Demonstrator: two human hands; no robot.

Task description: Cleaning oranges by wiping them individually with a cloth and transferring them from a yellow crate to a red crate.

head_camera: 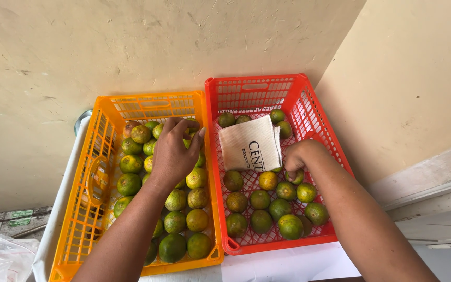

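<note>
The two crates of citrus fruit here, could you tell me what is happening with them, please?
A person leans over two crates of green-yellow citrus fruit. The left hand rests on the fruit in the orange crate, fingers curled over one. The right hand reaches down among the fruit in the red crate, beside a folded white cloth lying on top.

The left hand [175,151] is held at frame centre-left, fingers spread and curled downward. The right hand [299,156] is closed loosely at centre-right.
</note>
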